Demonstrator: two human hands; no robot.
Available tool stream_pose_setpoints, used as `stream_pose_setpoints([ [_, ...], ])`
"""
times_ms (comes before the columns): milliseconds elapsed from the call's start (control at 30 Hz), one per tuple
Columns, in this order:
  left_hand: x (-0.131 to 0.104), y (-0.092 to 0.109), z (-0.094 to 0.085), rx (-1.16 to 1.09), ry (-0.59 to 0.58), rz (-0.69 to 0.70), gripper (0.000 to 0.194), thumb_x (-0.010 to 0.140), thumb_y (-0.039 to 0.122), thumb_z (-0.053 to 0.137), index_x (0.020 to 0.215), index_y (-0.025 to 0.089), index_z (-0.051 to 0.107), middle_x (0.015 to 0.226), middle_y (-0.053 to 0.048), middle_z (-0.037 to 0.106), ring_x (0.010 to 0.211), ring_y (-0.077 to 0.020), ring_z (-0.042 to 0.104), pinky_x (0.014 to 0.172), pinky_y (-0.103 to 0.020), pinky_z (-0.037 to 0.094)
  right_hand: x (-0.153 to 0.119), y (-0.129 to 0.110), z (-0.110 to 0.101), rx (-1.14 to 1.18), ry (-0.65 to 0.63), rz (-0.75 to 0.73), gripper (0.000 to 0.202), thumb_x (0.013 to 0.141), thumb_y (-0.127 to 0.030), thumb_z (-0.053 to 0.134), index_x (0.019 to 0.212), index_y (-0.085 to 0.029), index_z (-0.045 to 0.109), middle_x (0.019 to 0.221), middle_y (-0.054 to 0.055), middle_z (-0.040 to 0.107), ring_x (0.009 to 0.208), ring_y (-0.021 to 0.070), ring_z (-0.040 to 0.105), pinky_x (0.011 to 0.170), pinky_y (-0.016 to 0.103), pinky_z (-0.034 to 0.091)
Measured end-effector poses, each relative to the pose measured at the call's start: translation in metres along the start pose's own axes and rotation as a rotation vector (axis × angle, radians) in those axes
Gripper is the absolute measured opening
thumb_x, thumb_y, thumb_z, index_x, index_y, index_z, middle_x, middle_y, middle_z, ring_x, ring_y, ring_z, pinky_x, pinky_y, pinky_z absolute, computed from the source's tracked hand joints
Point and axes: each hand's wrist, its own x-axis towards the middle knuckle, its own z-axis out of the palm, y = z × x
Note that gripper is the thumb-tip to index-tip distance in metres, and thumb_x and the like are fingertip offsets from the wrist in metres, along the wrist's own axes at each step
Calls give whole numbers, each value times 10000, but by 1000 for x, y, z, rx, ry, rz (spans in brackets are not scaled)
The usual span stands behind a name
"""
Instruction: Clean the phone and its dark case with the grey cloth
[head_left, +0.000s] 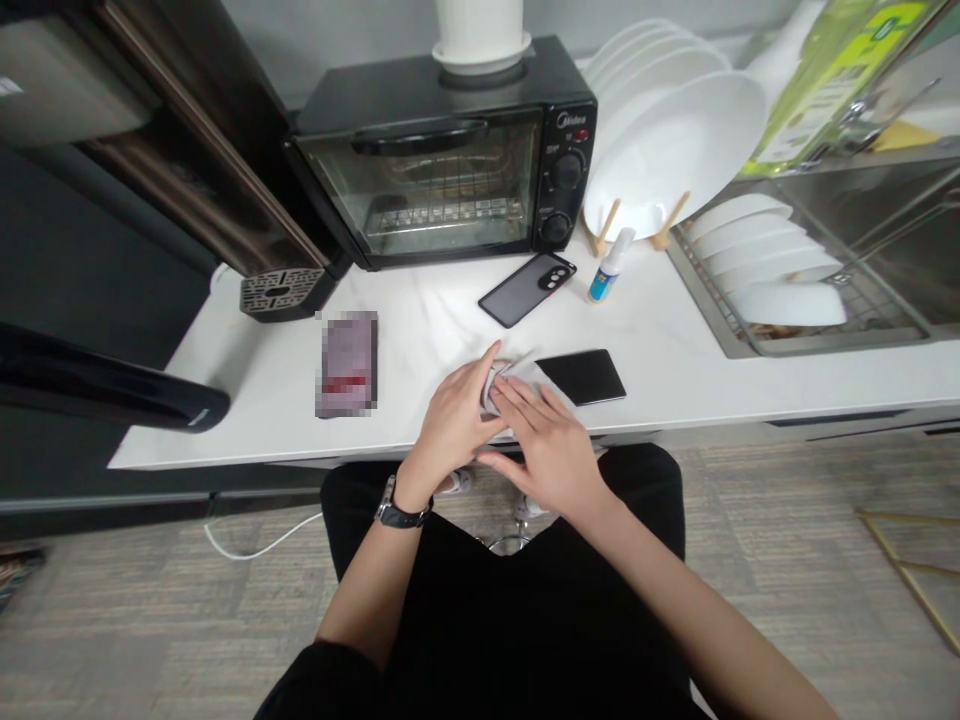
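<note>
A light grey cloth (529, 374) is bunched between my two hands, just above the counter's front edge. My left hand (454, 412), with a dark-strapped watch on its wrist, holds the cloth's left side. The fingers of my right hand (551, 450) lie pressed on it from the right, covering much of it. Just right of the cloth a black smartphone (589, 377) lies flat, its left end partly hidden. Farther back lie a dark-rimmed phone case (525, 290) and a small spray bottle (606, 272) with a blue label, standing upright.
A blurred-out purplish item (349, 362) lies on the white counter (409, 350) at left. Behind stands a black toaster oven (442, 180) with a white pot (480, 30) on top. White plates (667, 150) stand in a rack beside a sink (757, 345) holding bowls (787, 300).
</note>
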Motion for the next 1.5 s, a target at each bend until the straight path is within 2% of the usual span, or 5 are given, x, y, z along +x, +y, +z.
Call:
stream_pose_setpoints([
  [233,0,7,-2,-41,25,35,1011,875,341,855,1666,298,226,1493,-85,644,1384,-300,591,1176,-494,443,-27,69,-28,-227,111,256,761,1060,-627,415,1632,-125,396,1661,162,455,1536,340,451,1250,565,378],
  [567,1,0,0,6,12,-18,936,871,213,787,1659,247,282,1572,-147,561,1397,-324,586,1149,-486,482,0,-7,12,-9,47,32,940,974,-756,488,1574,-34,455,1646,204,461,1550,323,434,1292,500,354],
  [867,1,8,-2,-65,29,7,1036,835,331,888,1657,305,258,1467,-84,662,1367,-305,608,1175,-497,443,-35,65,-28,-195,110,205,708,1072,-576,435,1635,-149,397,1657,133,468,1529,321,465,1249,550,382],
  [1133,1,1,-1,-69,16,-24,991,843,258,852,1654,282,284,1482,-108,644,1358,-300,618,1158,-479,469,-9,-3,10,-60,85,94,851,1012,-683,486,1602,-73,432,1654,179,456,1549,332,433,1274,535,356],
  [1500,2,4,1,-51,37,13,1007,835,305,880,1651,280,289,1455,-97,667,1357,-303,615,1169,-490,453,-14,30,-3,-151,177,254,790,1039,-622,470,1613,-81,422,1638,208,469,1545,371,432,1255,600,358],
])
